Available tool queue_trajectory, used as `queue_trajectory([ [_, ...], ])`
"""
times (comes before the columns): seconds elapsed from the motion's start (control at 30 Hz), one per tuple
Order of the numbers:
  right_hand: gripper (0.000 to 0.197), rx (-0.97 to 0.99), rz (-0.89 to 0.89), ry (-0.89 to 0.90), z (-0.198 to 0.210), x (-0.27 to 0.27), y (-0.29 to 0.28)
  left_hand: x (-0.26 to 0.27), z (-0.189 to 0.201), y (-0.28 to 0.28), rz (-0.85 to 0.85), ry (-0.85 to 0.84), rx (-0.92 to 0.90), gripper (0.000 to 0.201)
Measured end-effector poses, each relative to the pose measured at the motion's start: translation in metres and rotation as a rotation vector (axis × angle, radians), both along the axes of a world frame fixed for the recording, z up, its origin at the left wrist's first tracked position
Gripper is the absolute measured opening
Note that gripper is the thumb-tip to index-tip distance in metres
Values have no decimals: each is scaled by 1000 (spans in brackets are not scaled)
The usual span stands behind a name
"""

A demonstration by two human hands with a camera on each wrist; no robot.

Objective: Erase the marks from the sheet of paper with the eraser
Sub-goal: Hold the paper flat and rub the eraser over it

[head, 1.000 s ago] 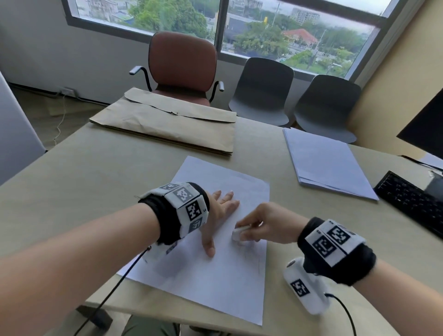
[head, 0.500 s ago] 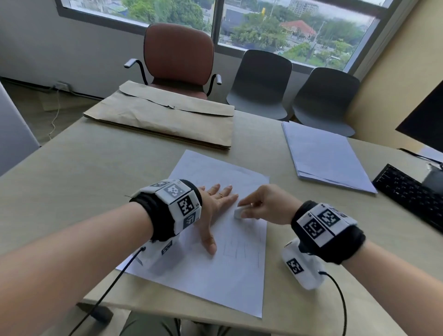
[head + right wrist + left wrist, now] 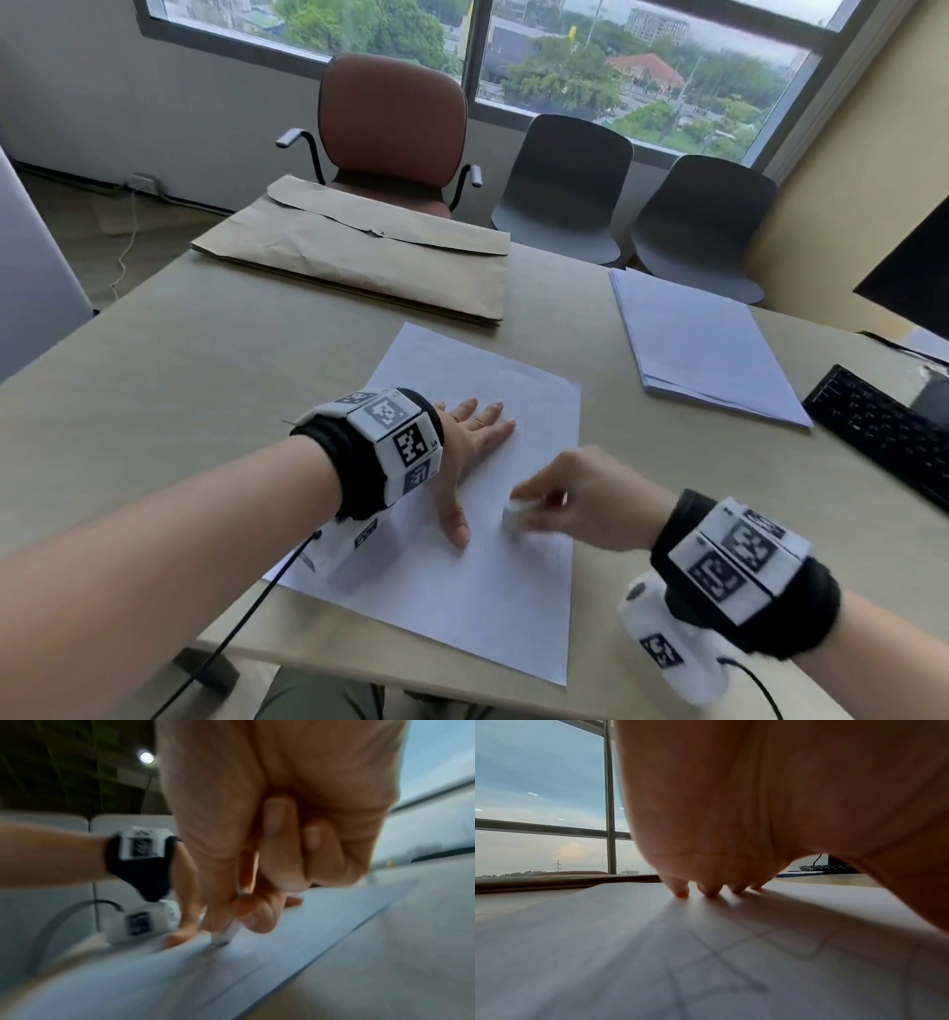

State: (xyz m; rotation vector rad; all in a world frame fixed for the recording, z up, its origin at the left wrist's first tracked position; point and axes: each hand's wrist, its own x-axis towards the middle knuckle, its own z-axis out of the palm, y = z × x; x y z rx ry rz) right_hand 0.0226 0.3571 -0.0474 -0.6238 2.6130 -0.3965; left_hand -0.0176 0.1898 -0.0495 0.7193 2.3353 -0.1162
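The right hand (image 3: 580, 501) has slid back toward the person since the earlier picture, and the eraser (image 3: 512, 516) has come with it, from up by the left fingertips to down by the left thumb. The right hand's fingers are curled and pinch the small white eraser, and its tip touches the sheet of paper (image 3: 493, 606). This hand looks blurry. The left hand (image 3: 470, 452) lies flat on the paper with its fingers straight and spread a little, and it holds nothing. In the left wrist view its fingertips (image 3: 680, 891) press down on the paper, and thin grey pencil marks (image 3: 731, 959) show on the sheet under the palm. The eraser is just beside the left thumb, between the two hands. The paper lies on a tan table (image 3: 179, 390). Past the left hand, far across the table, lies a big brown envelope (image 3: 359, 257). Past the right hand is a stack of white paper (image 3: 703, 344), and out to the right of it is a black keyboard (image 3: 888, 431).
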Motion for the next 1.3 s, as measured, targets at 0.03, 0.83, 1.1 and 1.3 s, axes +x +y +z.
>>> queue_trajectory([
  [0.03,22,-19,39,-59,1,5,0,0,0,0,-1,1,1,129],
  [0.83,25,-22,95,-15,6,7,-12,0,0,-1,-8,8,6,128],
  [1.1,16,8,118,102,0,17,-24,-1,-1,-2,0,5,7,128],
  [1.3,21,14,-23,160,5,-14,-18,-1,-1,0,-5,13,-10,129],
])
